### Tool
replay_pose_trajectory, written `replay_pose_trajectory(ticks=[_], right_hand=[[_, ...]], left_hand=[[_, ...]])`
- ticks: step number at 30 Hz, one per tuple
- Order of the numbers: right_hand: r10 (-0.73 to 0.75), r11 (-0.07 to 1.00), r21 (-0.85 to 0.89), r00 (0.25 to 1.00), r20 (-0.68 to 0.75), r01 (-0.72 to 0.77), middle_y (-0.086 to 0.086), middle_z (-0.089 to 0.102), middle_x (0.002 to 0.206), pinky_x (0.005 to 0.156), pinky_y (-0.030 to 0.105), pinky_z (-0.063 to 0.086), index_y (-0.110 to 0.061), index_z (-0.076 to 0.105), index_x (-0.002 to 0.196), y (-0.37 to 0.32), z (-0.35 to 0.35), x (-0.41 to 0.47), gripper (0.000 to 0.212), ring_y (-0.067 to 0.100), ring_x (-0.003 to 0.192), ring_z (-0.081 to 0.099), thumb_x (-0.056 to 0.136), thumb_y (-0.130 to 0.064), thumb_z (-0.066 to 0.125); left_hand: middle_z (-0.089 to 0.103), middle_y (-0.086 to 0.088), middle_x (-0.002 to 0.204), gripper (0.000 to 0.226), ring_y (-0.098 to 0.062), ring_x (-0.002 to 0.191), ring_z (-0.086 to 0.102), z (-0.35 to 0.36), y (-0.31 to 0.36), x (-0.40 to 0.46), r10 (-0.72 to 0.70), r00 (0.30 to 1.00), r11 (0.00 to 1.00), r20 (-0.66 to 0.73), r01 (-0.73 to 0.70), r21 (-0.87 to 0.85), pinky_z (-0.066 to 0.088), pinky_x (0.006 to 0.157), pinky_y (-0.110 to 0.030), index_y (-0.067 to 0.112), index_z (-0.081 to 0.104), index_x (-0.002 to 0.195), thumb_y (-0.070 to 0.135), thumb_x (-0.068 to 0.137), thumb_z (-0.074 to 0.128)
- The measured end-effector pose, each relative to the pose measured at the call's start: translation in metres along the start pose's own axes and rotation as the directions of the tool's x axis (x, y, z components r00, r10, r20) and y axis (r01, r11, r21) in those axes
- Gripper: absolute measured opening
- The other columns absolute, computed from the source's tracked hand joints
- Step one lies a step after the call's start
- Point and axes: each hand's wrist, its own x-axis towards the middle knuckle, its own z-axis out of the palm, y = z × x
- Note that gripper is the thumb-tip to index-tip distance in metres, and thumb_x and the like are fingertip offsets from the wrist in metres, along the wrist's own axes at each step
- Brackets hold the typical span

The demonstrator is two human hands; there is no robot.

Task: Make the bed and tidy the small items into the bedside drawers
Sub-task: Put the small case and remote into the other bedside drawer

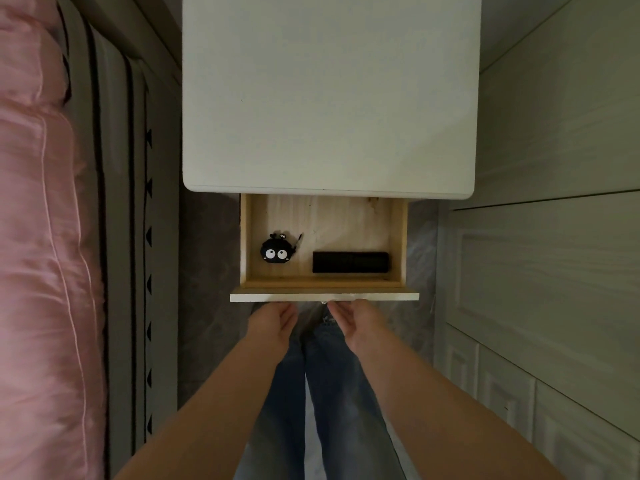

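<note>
I look straight down at a white bedside table (pixel 329 98) whose wooden drawer (pixel 401 237) stands pulled out. Inside lie a small black case with cartoon eyes (pixel 276 251) at the left and a black cylinder-shaped case (pixel 350 262) at the right. My left hand (pixel 273 323) and my right hand (pixel 353 322) are just below the white drawer front (pixel 323 297), fingertips tucked under its lower edge. Whether the fingers grip a handle is hidden by the front panel.
The bed with a pink satin quilt (pixel 38 254) and a grey striped side (pixel 117 237) runs along the left. Pale panelled cabinet doors (pixel 554 271) stand on the right. My jeans-clad legs (pixel 322 393) are on the grey floor between them.
</note>
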Motion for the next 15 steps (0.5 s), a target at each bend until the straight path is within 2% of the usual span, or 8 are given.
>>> replay_pose_trajectory(ticks=[2,6,12,14,15], right_hand=[[-0.003,1.000,0.005,1.000,0.006,0.003,0.021,0.071,0.099,0.088,0.035,0.058,0.005,0.061,0.099,-0.004,0.001,-0.005,0.013,0.026,0.089,0.072,0.096,0.000,0.050],[-0.016,0.999,-0.028,0.999,0.037,0.017,0.018,0.068,0.096,0.088,0.035,0.058,0.011,0.055,0.097,-0.012,0.006,-0.012,0.010,0.025,0.088,0.071,0.095,0.003,0.050],[-0.023,0.997,-0.073,1.000,0.001,0.023,0.022,0.070,0.093,0.085,0.037,0.059,0.006,0.057,0.089,-0.020,0.014,-0.011,0.014,0.026,0.093,0.072,0.098,-0.001,0.049],[-0.046,0.995,-0.086,0.999,0.009,0.046,0.021,0.070,0.096,0.083,0.037,0.060,0.007,0.058,0.099,-0.019,0.015,-0.008,0.011,0.025,0.096,0.071,0.096,0.001,0.050],[-0.067,0.994,-0.090,0.998,0.017,0.068,0.019,0.070,0.101,0.081,0.036,0.061,0.007,0.059,0.108,-0.018,0.016,-0.006,0.016,0.025,0.098,0.070,0.096,0.002,0.050]], left_hand=[[0.055,-0.014,0.134,0.033,-0.026,0.126,0.053,0.005,0.003,-0.002,-0.009,1.000,0.999,0.005,0.010,-0.038,0.039,0.110,-0.036,0.002,0.051,0.132,0.002,0.099,0.043],[0.056,-0.017,0.134,0.031,-0.028,0.125,0.053,0.012,0.007,-0.005,0.027,1.000,0.997,0.016,-0.026,-0.073,0.040,0.110,-0.037,0.003,0.053,0.129,0.003,0.099,0.046],[0.058,-0.019,0.130,0.032,-0.029,0.121,0.056,0.019,0.013,-0.002,0.042,0.999,0.993,-0.013,-0.044,-0.107,0.045,0.106,-0.038,-0.002,0.054,0.129,0.001,0.098,0.045],[0.057,-0.018,0.132,0.035,-0.028,0.122,0.055,0.021,0.014,-0.002,0.041,0.999,0.992,-0.031,-0.045,-0.120,0.045,0.106,-0.037,-0.003,0.051,0.131,0.000,0.099,0.041],[0.055,-0.018,0.134,0.036,-0.027,0.124,0.055,0.022,0.014,-0.002,0.040,0.999,0.991,-0.030,-0.043,-0.126,0.044,0.106,-0.036,-0.004,0.050,0.133,0.001,0.099,0.039]])
